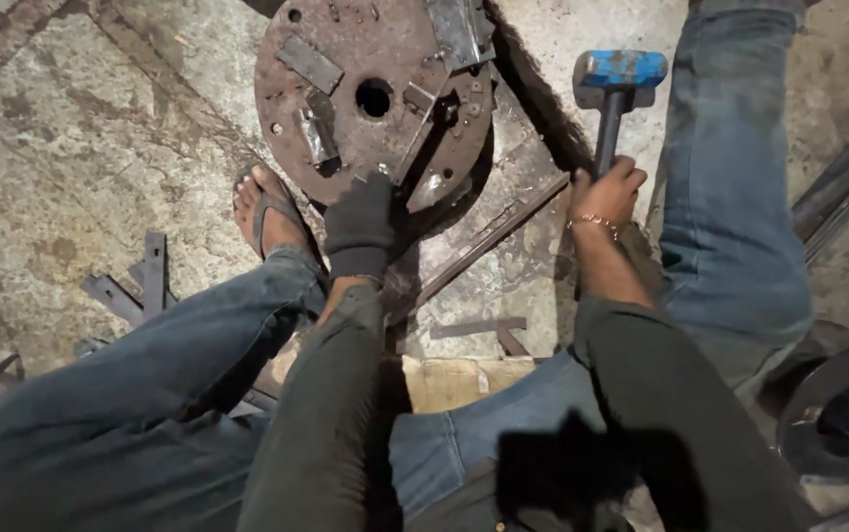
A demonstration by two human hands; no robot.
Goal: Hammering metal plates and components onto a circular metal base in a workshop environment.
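Right hand (609, 192): closed tight around the dark handle of the hammer (617, 94), bare, a thin bracelet at the wrist.
Hammer: blue blocky head, raised just right of the round plate (370, 94); head points up-frame, handle runs down into your fist.
Hammer handling: it looks head-heavy, a short sledge type; you hold it low on the shaft, far from the head, which gives swing but less control. The shaft looks smooth, so it may slip in a bare palm.
Left hand (360, 222): in a dark glove, pressed on the near rim of the round plate; whether the fingers curl around something small there, you cannot tell.
Round plate: rusty steel disc flat on the concrete floor (80, 148), centre hole, small holes around it, several flat strips and blocks lying or fixed on top.
Plate handling: thick, stiff, surely heavy; rough rust gives grip, but the edges and the small pieces look sharp. The rim is the place to take it, gloved.
Sandalled foot (267, 212): yours, planted just left of the plate, near your gloved hand.
Steel strips (139, 281): loose flat offcuts on the floor at left, well apart from the plate.
Long bar (489, 246): lies on a slant between your two hands, below the plate.
Dark wheel (843, 414): at the lower right edge, beside your right leg.
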